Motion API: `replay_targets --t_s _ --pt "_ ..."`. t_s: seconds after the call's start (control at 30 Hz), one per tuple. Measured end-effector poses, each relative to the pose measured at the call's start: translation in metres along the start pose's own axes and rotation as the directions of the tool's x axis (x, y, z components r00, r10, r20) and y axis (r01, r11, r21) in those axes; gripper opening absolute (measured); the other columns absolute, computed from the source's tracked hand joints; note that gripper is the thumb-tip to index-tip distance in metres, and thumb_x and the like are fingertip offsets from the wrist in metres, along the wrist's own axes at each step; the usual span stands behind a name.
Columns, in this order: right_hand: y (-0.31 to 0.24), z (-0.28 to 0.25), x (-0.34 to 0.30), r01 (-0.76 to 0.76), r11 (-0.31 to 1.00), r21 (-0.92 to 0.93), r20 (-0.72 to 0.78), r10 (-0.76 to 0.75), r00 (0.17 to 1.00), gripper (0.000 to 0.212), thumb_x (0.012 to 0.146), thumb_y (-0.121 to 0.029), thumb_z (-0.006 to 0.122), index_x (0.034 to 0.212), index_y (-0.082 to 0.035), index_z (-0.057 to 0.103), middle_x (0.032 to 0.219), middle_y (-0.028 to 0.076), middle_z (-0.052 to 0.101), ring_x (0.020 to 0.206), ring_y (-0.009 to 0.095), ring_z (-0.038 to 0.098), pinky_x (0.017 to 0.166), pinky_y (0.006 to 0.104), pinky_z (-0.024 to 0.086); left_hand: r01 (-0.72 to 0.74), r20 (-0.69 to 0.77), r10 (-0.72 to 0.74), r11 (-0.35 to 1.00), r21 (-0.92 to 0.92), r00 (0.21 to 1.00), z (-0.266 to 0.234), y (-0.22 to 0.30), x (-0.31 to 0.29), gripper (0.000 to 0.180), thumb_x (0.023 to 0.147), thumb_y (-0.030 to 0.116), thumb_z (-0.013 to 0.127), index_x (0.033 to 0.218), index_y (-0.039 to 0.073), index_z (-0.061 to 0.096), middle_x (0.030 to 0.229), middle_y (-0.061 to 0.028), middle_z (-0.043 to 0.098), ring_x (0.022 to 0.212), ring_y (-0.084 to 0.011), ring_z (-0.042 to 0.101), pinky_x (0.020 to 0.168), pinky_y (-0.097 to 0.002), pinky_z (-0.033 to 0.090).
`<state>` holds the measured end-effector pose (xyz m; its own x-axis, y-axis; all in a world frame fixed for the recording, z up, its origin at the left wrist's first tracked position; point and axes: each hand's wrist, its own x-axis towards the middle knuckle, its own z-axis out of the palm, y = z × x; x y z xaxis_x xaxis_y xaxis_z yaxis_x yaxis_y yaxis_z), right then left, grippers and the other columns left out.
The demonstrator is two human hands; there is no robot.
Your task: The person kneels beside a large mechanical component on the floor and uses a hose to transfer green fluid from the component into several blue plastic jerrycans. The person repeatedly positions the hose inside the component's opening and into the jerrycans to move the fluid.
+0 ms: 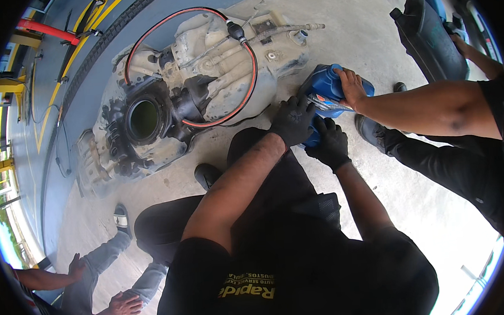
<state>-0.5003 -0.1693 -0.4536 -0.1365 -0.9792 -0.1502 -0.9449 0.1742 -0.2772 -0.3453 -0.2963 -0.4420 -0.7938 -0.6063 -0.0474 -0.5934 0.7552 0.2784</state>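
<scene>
Blue plastic jug sat between the person and a co-worker, just beside the dusty tank; steadying it from both sides and keeping its cap uppermost probably served best. The left hand touched its near side, gloved fingers partly bent; the right hand's curled against blue plastic lower down. How firmly either gripped could not be told. The co-worker's bare hand spread over the jug.

Bright daylight. We note the floor washed white at lower right, glare at far left, curved edges, black corners.
</scene>
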Motion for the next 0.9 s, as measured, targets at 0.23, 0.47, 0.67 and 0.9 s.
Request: replay_targets --t_s 0.23,0.47,0.67,0.9 --pt "-0.001 0.003 -0.001 -0.031 0.999 0.028 -0.011 0.031 0.999 0.099 0.058 -0.035 0.092 0.148 -0.019 0.057 0.134 0.022 0.061 0.109 0.047 0.068 0.086 0.0577 0.059 -0.060 0.041 0.062 0.996 -0.064 0.997 0.004 -0.024 -0.006 0.033 0.097 0.020 0.065 0.129 0.016 0.069 0.123 -0.0158 0.061 0.118 -0.0362 0.064 0.093 -0.0477 0.059" --pt "-0.001 -0.003 -0.001 -0.030 0.999 0.017 0.006 0.030 1.000 0.102 0.059 -0.035 0.095 0.150 -0.016 0.055 0.142 0.025 0.060 0.111 0.049 0.068 0.088 0.0601 0.059 0.349 0.030 -0.359 0.880 -0.323 0.933 -0.031 -0.006 0.009 0.036 0.100 0.035 0.071 0.120 0.006 0.066 0.105 -0.0189 0.074 0.097 -0.0339 0.077 0.086 -0.0497 0.061" --pt "-0.003 -0.018 -0.002 0.069 0.998 0.005 -0.156 -0.067 0.985 0.104 0.068 -0.051 0.095 0.155 -0.014 0.052 0.152 0.026 0.053 0.135 0.049 0.057 0.108 0.0576 0.049 0.247 0.241 -0.355 -0.028 -0.969 0.903 -0.032 -0.066 -0.046 0.042 0.105 0.026 0.068 0.138 0.001 0.062 0.101 -0.0154 0.075 0.090 -0.0163 0.072 0.079 -0.0402 0.060" --pt "-0.064 -0.058 -0.036 0.491 0.814 0.309 -0.165 -0.463 0.871 0.069 0.091 -0.030 0.082 0.153 -0.011 0.058 0.152 0.018 0.056 0.136 0.039 0.058 0.113 0.0522 0.046 -0.215 -0.172 0.131 0.671 -0.710 0.976 -0.039 -0.028 -0.098 0.025 0.093 0.023 0.080 0.112 0.007 0.080 0.104 -0.0116 0.079 0.090 -0.0326 0.073 0.077 -0.0408 0.058"
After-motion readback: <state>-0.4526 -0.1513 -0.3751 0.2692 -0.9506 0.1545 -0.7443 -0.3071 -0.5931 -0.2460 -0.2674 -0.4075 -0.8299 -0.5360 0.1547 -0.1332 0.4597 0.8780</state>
